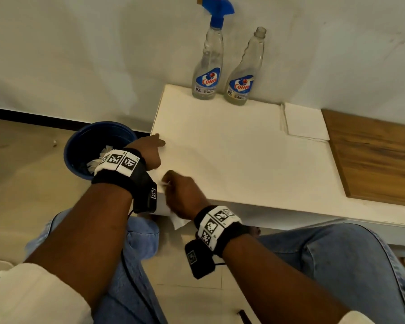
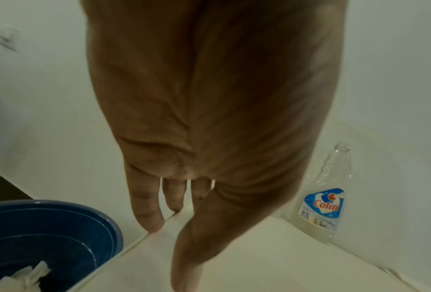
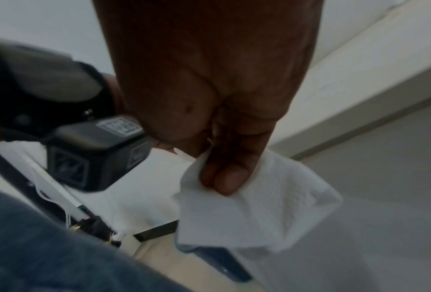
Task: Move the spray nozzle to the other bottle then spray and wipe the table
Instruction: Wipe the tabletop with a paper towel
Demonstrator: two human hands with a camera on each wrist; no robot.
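Two clear Colin bottles stand at the back of the white table (image 1: 243, 148). The left bottle (image 1: 207, 66) carries the blue spray nozzle (image 1: 218, 8); the right bottle (image 1: 243, 73) (image 2: 324, 197) has a bare neck. My left hand (image 1: 150, 148) (image 2: 174, 197) rests open, fingers straight, on the table's left edge. My right hand (image 1: 180, 195) (image 3: 221, 173) grips a white paper tissue (image 1: 179, 222) (image 3: 259, 213) at the table's near left corner, thumb pressed onto it, the tissue hanging below the edge.
A blue bin (image 1: 96, 146) (image 2: 46, 233) with crumpled tissues stands on the floor left of the table. A stack of folded white napkins (image 1: 306, 122) lies at the table's back right, beside a wooden board (image 1: 374, 157). My jeans-clad knees are below.
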